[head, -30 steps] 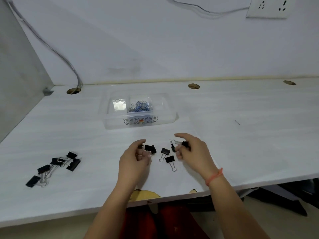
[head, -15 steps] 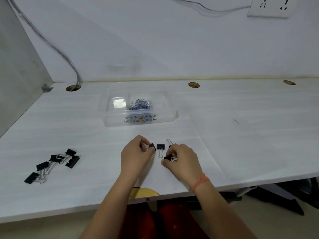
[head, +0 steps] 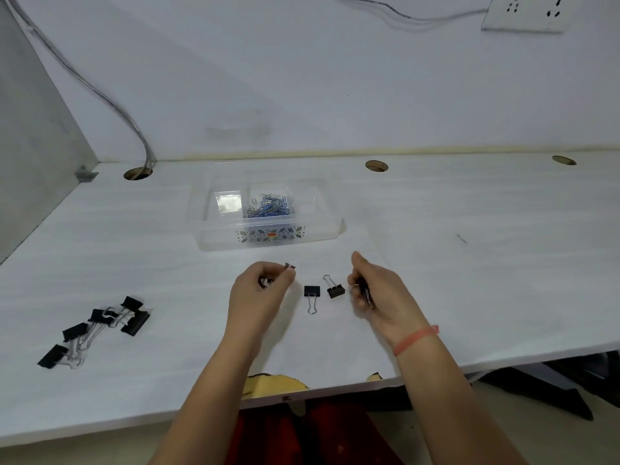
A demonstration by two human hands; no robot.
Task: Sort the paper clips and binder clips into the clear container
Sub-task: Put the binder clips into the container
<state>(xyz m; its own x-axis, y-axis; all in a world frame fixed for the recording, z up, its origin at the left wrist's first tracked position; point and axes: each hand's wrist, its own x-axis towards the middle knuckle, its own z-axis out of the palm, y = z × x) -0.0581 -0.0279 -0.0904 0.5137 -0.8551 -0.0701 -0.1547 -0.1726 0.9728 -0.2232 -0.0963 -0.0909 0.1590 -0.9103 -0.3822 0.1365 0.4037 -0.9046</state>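
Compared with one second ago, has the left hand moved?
Yes. The left hand, pinching a binder clip, has moved forward, nearer the front wall of the clear container.

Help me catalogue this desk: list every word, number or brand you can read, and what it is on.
None readable.
The floral sticker on the clear container has a small orange patch, too blurred to read.
The wall socket shows no print.

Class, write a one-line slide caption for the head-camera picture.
Left hand and right hand each grip black clips; two binder clips lie between them, before the clear container.
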